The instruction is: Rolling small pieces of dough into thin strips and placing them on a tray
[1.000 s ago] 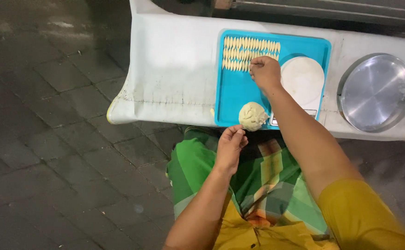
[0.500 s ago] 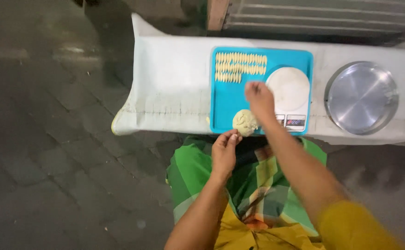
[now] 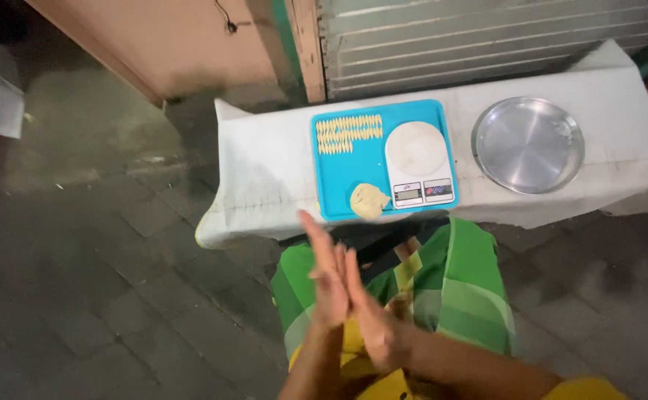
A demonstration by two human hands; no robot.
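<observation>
Left hand (image 3: pixel 328 278) and right hand (image 3: pixel 372 326) pressed palm to palm, holding nothing visible (contents hidden); any dough piece between them could drop onto lap.

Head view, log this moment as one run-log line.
left hand and right hand: palms pressed together over lap | dough lump: on blue tray, beside white scale | dough strips: rows at tray's far-left corner

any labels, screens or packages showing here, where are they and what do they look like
Scale screen: front left of the white kitchen scale on the blue tray; small pale rectangle in a dark frame, too small to read.
Scale label: front right of the scale, beside the screen; rectangle with blue and red dots.
No packages or signs in view.
</observation>
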